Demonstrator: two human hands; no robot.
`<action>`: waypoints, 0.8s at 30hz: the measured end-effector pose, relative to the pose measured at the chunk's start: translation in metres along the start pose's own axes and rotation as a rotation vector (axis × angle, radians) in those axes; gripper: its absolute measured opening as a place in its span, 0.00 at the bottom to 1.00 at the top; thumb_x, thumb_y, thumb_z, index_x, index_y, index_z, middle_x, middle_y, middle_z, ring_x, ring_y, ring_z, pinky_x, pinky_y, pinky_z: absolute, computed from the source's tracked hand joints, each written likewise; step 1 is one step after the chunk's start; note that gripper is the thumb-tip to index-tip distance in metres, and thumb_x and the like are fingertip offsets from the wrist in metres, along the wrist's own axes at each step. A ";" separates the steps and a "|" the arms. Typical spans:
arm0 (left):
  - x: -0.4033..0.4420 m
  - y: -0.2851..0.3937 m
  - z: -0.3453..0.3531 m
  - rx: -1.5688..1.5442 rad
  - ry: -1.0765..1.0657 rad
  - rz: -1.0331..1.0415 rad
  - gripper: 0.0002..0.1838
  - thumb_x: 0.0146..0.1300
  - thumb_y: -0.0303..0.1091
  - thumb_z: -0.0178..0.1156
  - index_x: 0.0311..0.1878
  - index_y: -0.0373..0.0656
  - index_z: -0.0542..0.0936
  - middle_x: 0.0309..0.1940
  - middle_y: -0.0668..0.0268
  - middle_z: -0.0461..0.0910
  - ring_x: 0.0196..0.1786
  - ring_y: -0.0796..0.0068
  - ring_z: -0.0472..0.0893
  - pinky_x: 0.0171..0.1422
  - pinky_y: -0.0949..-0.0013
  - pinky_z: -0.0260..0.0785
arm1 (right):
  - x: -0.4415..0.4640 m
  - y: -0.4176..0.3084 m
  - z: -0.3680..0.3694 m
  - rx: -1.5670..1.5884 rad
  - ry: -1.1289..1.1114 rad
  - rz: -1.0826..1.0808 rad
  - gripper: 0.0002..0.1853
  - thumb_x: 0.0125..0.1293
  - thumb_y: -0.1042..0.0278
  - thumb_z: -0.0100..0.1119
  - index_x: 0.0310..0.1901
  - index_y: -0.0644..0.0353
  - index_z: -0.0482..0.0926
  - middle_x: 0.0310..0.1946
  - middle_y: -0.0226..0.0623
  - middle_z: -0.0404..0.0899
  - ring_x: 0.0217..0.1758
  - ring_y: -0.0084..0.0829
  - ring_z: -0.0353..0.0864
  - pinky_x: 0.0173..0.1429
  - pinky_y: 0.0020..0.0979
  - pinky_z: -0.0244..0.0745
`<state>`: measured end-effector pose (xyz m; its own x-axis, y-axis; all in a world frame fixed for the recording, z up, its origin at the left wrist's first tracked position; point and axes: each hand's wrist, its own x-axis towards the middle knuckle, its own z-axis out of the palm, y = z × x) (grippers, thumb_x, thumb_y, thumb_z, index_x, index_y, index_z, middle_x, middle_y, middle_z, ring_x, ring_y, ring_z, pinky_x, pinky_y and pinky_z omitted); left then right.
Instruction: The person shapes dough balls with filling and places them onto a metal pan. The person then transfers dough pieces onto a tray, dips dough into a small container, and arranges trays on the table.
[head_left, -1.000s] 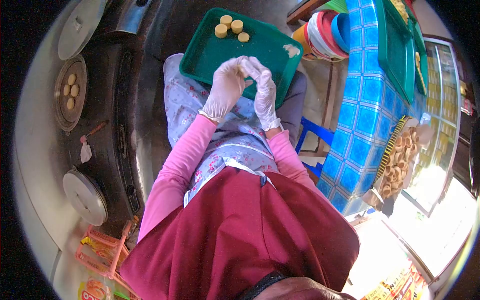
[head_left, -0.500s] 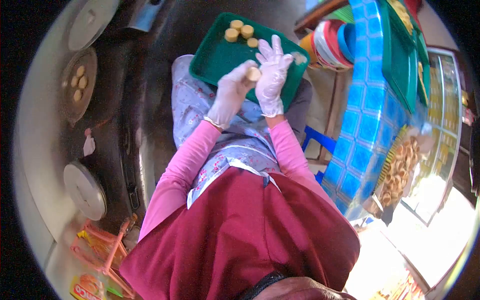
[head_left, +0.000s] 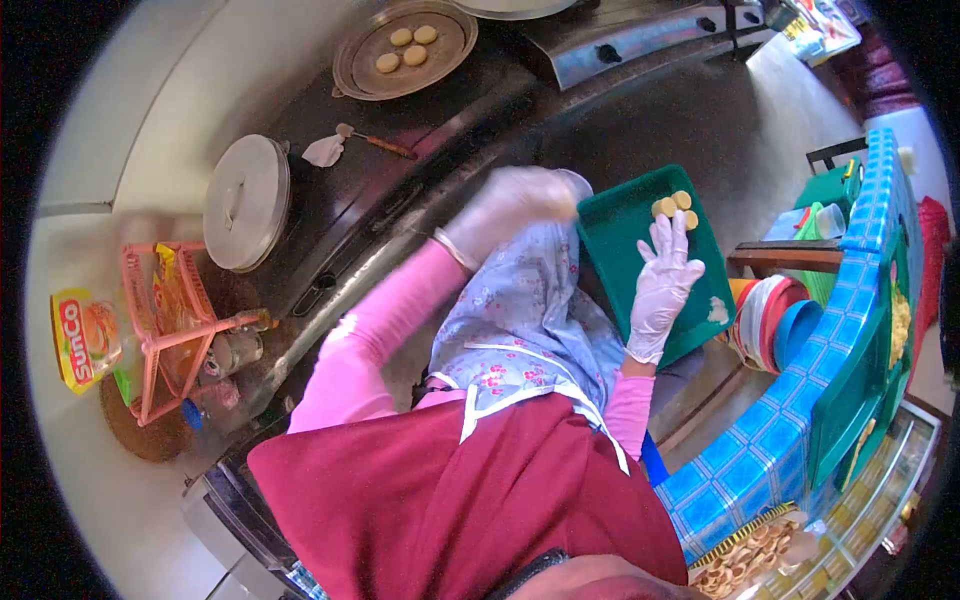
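Note:
My left hand (head_left: 515, 208), gloved in white, is smeared by motion over my apron, left of the green tray (head_left: 610, 245). Its fingers look closed, with a pale yellow blur at them that matches the round dough piece held a moment ago. My gloved right hand (head_left: 665, 285) reaches over the tray with fingers stretched and apart, its fingertips at a small group of thick round dough pieces (head_left: 680, 200). Those fingers partly hide the group. The tray lies tilted across my lap, with a whitish smear (head_left: 717, 310) near its right edge.
Several dough rounds lie in a round pan (head_left: 455, 65) on the stove. Beside it are a brush-like tool (head_left: 385, 146) and a round metal lid (head_left: 247, 203). A pink rack (head_left: 150, 345) stands left. At right are a blue-checked table (head_left: 740, 450) and stacked tubs (head_left: 770, 315).
My view has turned left toward the stove. My left hand has moved away from my right hand, leftward off the tray. My right hand has shifted onto the dough group.

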<state>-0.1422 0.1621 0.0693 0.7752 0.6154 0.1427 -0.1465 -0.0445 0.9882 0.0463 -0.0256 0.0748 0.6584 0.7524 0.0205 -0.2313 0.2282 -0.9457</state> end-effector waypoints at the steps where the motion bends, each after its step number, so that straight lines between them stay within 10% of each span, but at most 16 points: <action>1: 0.012 0.025 -0.041 0.313 -0.010 0.173 0.11 0.66 0.31 0.64 0.48 0.39 0.86 0.46 0.63 0.87 0.48 0.69 0.85 0.56 0.65 0.78 | 0.000 0.001 -0.006 0.031 0.025 -0.003 0.47 0.75 0.24 0.25 0.80 0.57 0.57 0.77 0.46 0.62 0.79 0.43 0.61 0.74 0.46 0.54; 2: 0.024 0.051 -0.083 0.624 0.036 0.350 0.11 0.68 0.32 0.63 0.48 0.37 0.85 0.47 0.64 0.86 0.51 0.71 0.84 0.57 0.66 0.77 | -0.003 0.001 -0.012 0.046 0.047 0.009 0.47 0.75 0.25 0.25 0.79 0.58 0.58 0.77 0.47 0.63 0.78 0.43 0.62 0.73 0.45 0.55; 4: 0.041 0.080 -0.144 0.071 0.469 -0.098 0.16 0.66 0.35 0.66 0.52 0.34 0.84 0.47 0.62 0.86 0.50 0.70 0.84 0.59 0.67 0.75 | -0.011 0.002 -0.022 0.078 0.091 0.026 0.46 0.76 0.26 0.26 0.78 0.59 0.61 0.75 0.47 0.67 0.76 0.43 0.65 0.72 0.45 0.57; 6: 0.076 0.070 -0.239 0.069 0.671 -0.113 0.16 0.57 0.24 0.68 0.50 0.32 0.85 0.42 0.62 0.88 0.41 0.73 0.85 0.49 0.70 0.78 | -0.022 0.001 -0.032 0.050 0.130 0.072 0.45 0.76 0.26 0.28 0.77 0.58 0.62 0.75 0.47 0.67 0.76 0.43 0.64 0.71 0.44 0.58; 12: 0.118 0.006 -0.391 0.387 0.740 -0.145 0.07 0.54 0.30 0.73 0.35 0.38 0.89 0.35 0.68 0.89 0.38 0.76 0.86 0.45 0.69 0.78 | -0.047 0.022 -0.047 0.090 0.285 0.168 0.43 0.76 0.28 0.33 0.73 0.61 0.67 0.68 0.47 0.74 0.67 0.41 0.72 0.66 0.42 0.62; 14: 0.134 -0.021 -0.428 0.911 0.618 -0.143 0.10 0.53 0.34 0.73 0.35 0.38 0.89 0.35 0.64 0.89 0.39 0.71 0.87 0.46 0.66 0.79 | -0.047 0.023 -0.048 0.074 0.289 0.182 0.44 0.76 0.28 0.34 0.73 0.62 0.68 0.68 0.48 0.74 0.67 0.41 0.72 0.65 0.41 0.63; 19: 0.129 0.029 -0.377 1.383 0.486 -0.286 0.20 0.53 0.49 0.67 0.43 0.45 0.89 0.45 0.51 0.86 0.49 0.48 0.85 0.55 0.53 0.77 | -0.040 0.013 -0.038 -0.005 0.339 0.191 0.44 0.75 0.28 0.37 0.72 0.63 0.69 0.67 0.49 0.74 0.67 0.41 0.72 0.64 0.40 0.63; 24: 0.140 0.028 -0.380 1.536 0.588 -0.383 0.19 0.60 0.49 0.63 0.49 0.50 0.88 0.53 0.60 0.86 0.60 0.52 0.80 0.65 0.54 0.72 | -0.033 0.023 -0.045 0.059 0.319 0.206 0.43 0.75 0.29 0.39 0.71 0.64 0.70 0.67 0.49 0.75 0.67 0.41 0.73 0.64 0.39 0.64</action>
<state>-0.2715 0.5460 0.0962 0.2526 0.9445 0.2101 0.9472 -0.2857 0.1455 0.0516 -0.0733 0.0372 0.7812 0.5586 -0.2789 -0.4169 0.1343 -0.8990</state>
